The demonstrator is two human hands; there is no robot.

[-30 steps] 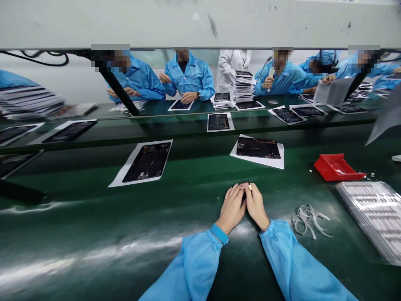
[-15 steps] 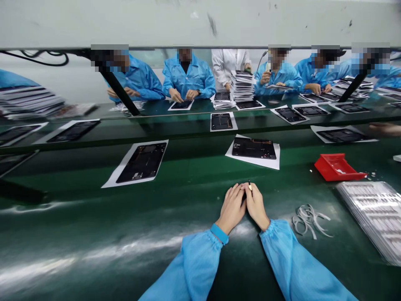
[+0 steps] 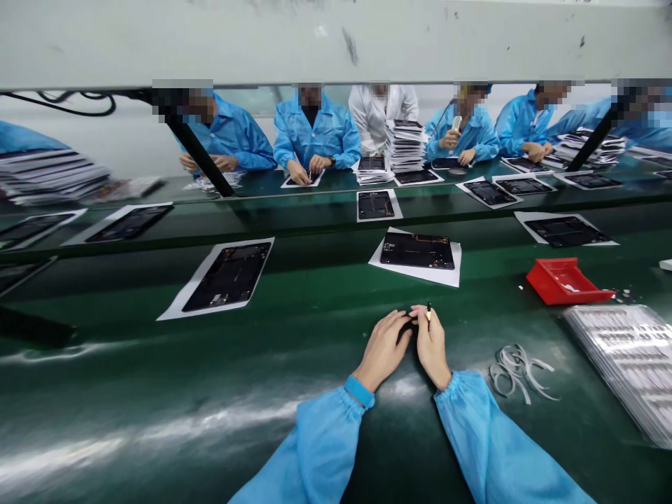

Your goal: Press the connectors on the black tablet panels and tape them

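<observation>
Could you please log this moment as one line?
left hand: palm down | right hand: holds black-tipped item | red bin: beyond clear trays

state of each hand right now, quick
Left hand: palm down, fingers curved; whether it holds anything is hidden.
Right hand: closed on a slender black-tipped tool.

Counted on the near worktop [image 3: 273, 364]: four dark panels [image 3: 228, 275] on four white sheets [image 3: 181, 302] (the leftmost pair cut by the frame edge), one red bin [image 3: 556, 281], one stack of clear trays [image 3: 619, 364] with layers too merged to number, several curled strips [image 3: 517, 364] too tangled to count. Also two bare hands [image 3: 382, 353], one slim tool [image 3: 429, 313], one blue wristband [image 3: 360, 392].
</observation>
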